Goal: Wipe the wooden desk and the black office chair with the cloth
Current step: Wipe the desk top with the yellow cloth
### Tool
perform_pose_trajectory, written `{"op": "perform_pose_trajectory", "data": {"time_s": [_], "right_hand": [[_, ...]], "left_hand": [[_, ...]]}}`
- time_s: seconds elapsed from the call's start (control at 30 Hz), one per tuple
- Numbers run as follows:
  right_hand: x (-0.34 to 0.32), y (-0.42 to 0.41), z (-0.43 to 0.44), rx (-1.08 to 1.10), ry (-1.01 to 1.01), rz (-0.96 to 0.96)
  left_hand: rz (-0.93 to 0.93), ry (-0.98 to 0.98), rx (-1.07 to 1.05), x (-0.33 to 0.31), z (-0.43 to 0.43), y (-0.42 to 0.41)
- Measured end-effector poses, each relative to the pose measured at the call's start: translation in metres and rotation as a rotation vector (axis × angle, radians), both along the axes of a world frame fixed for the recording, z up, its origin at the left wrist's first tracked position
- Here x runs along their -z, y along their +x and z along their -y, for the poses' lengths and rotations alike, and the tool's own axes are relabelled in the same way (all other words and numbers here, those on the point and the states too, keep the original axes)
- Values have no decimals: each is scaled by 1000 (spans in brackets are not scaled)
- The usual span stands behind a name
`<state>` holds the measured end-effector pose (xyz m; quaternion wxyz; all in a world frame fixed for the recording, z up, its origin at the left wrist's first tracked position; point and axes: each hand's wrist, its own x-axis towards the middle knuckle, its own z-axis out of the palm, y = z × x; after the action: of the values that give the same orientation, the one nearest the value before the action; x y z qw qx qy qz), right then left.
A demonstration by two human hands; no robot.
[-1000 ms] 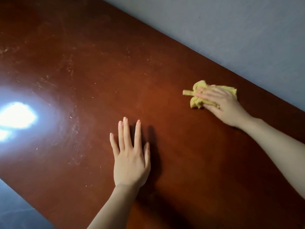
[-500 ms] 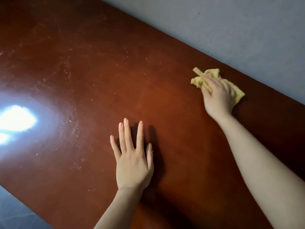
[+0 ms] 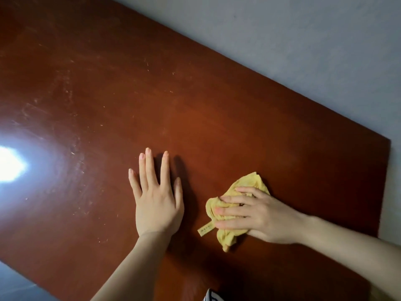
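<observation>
The reddish-brown wooden desk [image 3: 195, 101] fills the view, with fine dust streaks on its left half. My left hand [image 3: 157, 198] lies flat on the desk, fingers straight and spread. Just right of it, my right hand [image 3: 260, 216] presses a crumpled yellow cloth [image 3: 251, 181] onto the desk, its fingers laid straight across the cloth and pointing left. A small label [image 3: 205, 229] sticks out of the cloth's near-left side. The black office chair is not in view.
A grey wall [image 3: 303, 51] runs along the desk's far edge. The desk's right end [image 3: 386, 170] is close to my right forearm. A bright light glare [image 3: 10, 164] sits on the left of the desk. Grey floor [image 3: 13, 285] shows at the bottom left.
My right hand has swept the cloth from the far edge by the wall back toward me, stopping beside my left hand. The left hand has stayed flat in place.
</observation>
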<state>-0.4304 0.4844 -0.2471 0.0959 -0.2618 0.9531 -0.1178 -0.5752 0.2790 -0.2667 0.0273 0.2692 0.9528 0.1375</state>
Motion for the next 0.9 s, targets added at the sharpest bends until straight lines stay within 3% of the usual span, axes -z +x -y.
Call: {"op": "perform_pose_trajectory", "data": {"time_s": [0.07, 0.13, 0.4, 0.73, 0.8, 0.9], "right_hand": [[-1, -11, -22, -86, 27, 7], [-2, -29, -43, -5, 12, 1], [-8, -124, -101, 683, -127, -39], [6, -205, -114, 1390, -25, -163], [10, -205, -102, 1409, 14, -178], [6, -192, -86, 1266, -11, -167]], "left_hand": [[-5, 4, 3, 0, -1, 1], [-6, 8, 7, 0, -1, 2], [-10, 23, 10, 2, 0, 1], [-3, 32, 11, 3, 1, 0], [2, 36, 12, 3, 1, -1], [9, 37, 11, 3, 1, 0]]}}
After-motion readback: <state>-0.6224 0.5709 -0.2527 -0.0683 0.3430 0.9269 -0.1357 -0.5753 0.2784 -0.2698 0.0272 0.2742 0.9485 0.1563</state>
